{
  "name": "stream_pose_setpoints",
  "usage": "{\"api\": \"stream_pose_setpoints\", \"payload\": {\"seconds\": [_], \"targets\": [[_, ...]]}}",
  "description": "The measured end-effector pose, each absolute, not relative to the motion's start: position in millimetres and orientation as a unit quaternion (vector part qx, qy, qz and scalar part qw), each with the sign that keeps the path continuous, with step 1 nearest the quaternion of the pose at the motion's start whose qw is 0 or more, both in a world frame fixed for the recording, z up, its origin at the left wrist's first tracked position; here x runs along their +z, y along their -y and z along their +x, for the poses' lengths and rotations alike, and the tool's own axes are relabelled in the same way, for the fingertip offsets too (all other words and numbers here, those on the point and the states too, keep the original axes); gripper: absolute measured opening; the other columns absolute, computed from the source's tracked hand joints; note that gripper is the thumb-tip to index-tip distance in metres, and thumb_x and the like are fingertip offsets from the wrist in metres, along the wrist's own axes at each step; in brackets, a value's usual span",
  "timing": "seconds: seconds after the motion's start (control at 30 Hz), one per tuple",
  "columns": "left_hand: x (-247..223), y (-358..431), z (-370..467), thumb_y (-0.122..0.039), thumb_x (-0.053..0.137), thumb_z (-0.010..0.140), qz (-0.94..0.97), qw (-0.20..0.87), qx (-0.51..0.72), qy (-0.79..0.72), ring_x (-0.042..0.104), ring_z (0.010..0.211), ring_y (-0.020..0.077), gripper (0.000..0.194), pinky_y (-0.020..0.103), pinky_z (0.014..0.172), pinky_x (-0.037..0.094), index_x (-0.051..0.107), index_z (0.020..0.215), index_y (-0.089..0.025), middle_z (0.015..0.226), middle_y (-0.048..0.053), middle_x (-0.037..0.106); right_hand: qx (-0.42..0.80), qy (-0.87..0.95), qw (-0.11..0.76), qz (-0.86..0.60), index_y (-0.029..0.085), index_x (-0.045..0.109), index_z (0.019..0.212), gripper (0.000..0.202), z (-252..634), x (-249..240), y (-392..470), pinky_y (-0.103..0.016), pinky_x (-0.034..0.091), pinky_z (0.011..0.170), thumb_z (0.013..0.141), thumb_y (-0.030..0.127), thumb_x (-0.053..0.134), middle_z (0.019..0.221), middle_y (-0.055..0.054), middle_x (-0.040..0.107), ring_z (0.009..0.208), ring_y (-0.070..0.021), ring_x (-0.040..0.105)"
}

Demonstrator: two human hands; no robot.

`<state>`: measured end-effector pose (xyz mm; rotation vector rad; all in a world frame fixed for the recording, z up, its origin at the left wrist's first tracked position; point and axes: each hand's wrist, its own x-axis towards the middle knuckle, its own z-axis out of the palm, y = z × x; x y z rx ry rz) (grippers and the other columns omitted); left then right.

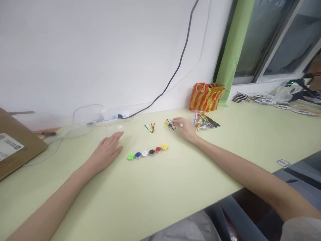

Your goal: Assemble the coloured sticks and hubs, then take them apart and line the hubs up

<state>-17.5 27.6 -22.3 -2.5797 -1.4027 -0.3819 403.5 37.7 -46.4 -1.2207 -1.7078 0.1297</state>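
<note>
My left hand (106,150) lies palm down on the pale green table, fingers stretched out, left of a row of small round pieces with coloured tops. The row runs from a green one (130,156) through blue, white, black and red to a yellow one (164,147). Behind it is a fanned bunch of thin coloured sticks (150,128). My right hand (184,128) has its fingertips pinched together at a small pile of mixed parts (170,124); what sits between them is too small to make out.
A plastic bag of coloured parts (201,122) rests on a dark flat device (213,122). Behind stands a striped bag (206,98). A power strip (111,118) with cables lies along the wall, and a cardboard box (20,144) is at the left.
</note>
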Motion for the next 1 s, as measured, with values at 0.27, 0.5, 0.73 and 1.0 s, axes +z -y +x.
{"api": "stream_pose_setpoints", "payload": {"seconds": [0.27,0.5,0.73,1.0], "targets": [[-16,-17,-3,-0.043,0.030,0.102,-0.876,0.104,-0.154,0.444,0.039,0.151,0.0305,0.062,0.054,0.126,0.025,0.027,0.161,-0.023,0.163,0.012,0.042,0.205,0.584,0.601,-0.506,0.015,0.076,0.104,0.028,399,-40,-34,-0.039,0.058,0.086,0.087,0.035,0.067,0.097,-0.011,0.080,0.089,-0.0256,0.076],[-4,5,23,-0.040,0.035,0.106,-0.875,0.129,-0.240,0.400,0.044,0.146,0.0314,0.058,0.051,0.120,0.034,0.026,0.161,-0.025,0.159,0.012,0.047,0.298,0.562,0.646,-0.423,0.016,0.073,0.103,0.038,365,-22,-5,-0.038,0.058,0.081,0.082,0.048,0.076,0.092,-0.009,0.078,0.085,-0.0224,0.074],[2,48,75,-0.036,0.058,0.102,-0.892,0.146,-0.327,0.277,0.061,0.127,0.0291,0.049,0.045,0.105,0.047,0.042,0.147,-0.022,0.136,0.015,0.065,0.429,0.610,0.581,-0.326,0.019,0.071,0.097,0.034,303,-7,60,-0.035,0.060,0.075,0.082,0.048,0.080,0.093,-0.005,0.074,0.081,-0.0180,0.070],[-8,51,79,-0.029,0.057,0.104,-0.883,0.121,-0.377,0.250,0.066,0.093,0.0218,0.011,0.037,0.082,0.050,0.055,0.113,-0.022,0.100,0.007,0.071,0.496,0.592,0.561,-0.297,0.023,0.055,0.084,0.039,288,-2,85,-0.034,0.061,0.069,0.081,0.050,0.083,0.089,-0.004,0.073,0.078,-0.0176,0.069]]}}
